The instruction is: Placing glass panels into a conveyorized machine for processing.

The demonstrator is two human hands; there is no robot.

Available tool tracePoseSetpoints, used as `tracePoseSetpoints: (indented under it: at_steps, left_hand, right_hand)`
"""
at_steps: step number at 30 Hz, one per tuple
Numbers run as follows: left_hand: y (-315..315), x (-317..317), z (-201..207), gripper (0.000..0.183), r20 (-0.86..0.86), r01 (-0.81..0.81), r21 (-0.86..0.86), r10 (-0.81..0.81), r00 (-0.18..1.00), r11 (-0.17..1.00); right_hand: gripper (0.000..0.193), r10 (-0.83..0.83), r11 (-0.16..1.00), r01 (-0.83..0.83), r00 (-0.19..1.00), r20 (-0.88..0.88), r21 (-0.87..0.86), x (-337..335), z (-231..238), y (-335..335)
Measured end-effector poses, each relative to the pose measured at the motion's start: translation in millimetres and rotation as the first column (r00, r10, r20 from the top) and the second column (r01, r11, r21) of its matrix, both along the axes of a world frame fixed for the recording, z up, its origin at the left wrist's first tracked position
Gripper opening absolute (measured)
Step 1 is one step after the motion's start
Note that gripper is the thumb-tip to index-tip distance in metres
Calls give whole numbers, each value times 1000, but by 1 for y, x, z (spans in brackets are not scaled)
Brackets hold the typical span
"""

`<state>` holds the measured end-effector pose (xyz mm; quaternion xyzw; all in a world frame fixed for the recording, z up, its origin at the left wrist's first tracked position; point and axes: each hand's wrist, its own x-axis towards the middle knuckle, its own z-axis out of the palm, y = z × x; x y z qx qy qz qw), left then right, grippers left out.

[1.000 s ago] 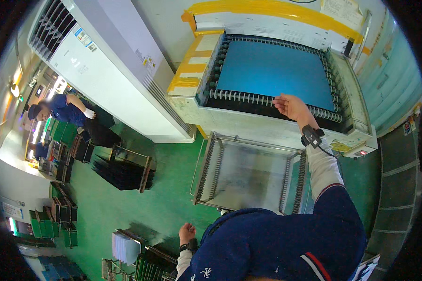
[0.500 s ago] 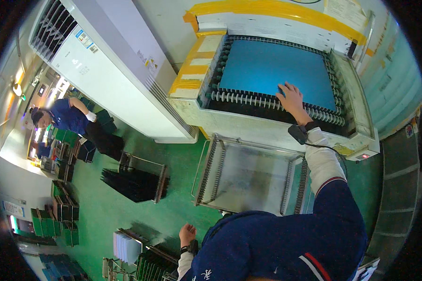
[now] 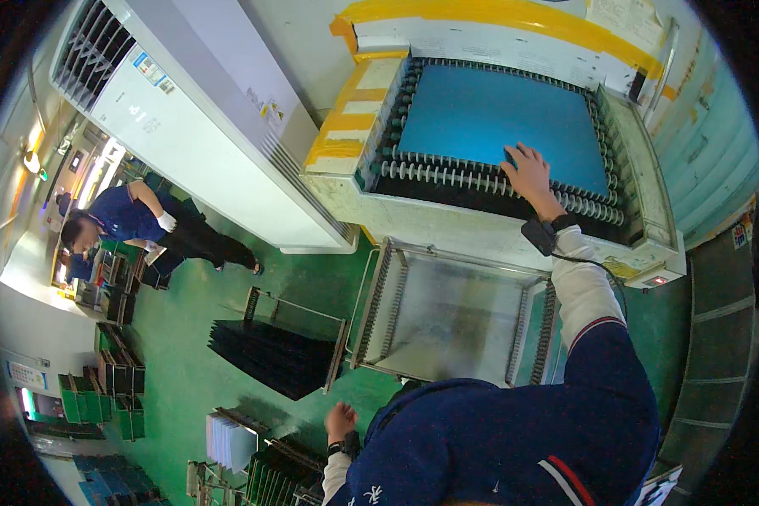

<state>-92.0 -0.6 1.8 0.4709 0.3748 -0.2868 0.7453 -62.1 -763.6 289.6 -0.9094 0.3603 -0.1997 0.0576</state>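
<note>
A flat blue panel point(image 3: 502, 118) lies on the roller bed of a white machine at the upper right. My right hand point(image 3: 530, 177) rests at the panel's near edge, fingers spread, with the palm over the front rollers point(image 3: 447, 175). It holds nothing that I can see. Low in the middle, beside my body, my left hand point(image 3: 341, 421) hangs with its fingers curled in. Nothing shows in it. In front of me, below the machine, stands a metal-framed rack point(image 3: 455, 316) with coiled side rails.
A white upright cabinet point(image 3: 202, 126) stands left of the machine. On the green floor are a rack of black panels point(image 3: 274, 354) and another holding pale sheets point(image 3: 230, 443). A co-worker point(image 3: 126, 211) bends at the far left near stacked green and brown racks point(image 3: 114, 371).
The rack of black panels has shifted right and nearer across the floor. The co-worker's legs have spread to the right. My right hand stays at the panel edge, moved only slightly.
</note>
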Motion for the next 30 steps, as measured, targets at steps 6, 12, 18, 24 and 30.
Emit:
tracePoseSetpoints:
  at_steps: [6, 12, 18, 24, 30]
  left_hand:
    - [24, 3, -25, 17, 209, 412, 608, -638, 742, 679]
    - [27, -2, -37, 23, 219, 374, 817, -836, 504, 439]
    - [-61, 10, 99, 19, 190, 441, 832, -920, 343, 336]
    - [-51, 16, 81, 17, 154, 161, 114, -177, 972, 980]
    - [-58, 50, 54, 18, 120, 383, 65, -388, 914, 921]
  right_hand:
    - [48, 23, 1000, -23, 1000, -9, 12, 11, 1, -6]
    - [46, 46, 998, -46, 999, 7, -30, 17, 3, -14]
    - [42, 176, 983, -168, 978, 111, -76, -9, -15, -40]
    - [33, 230, 855, -430, 816, 531, 291, -33, 33, 54]
    - [27, 72, 476, -469, 864, 499, 744, -140, 15, 146]
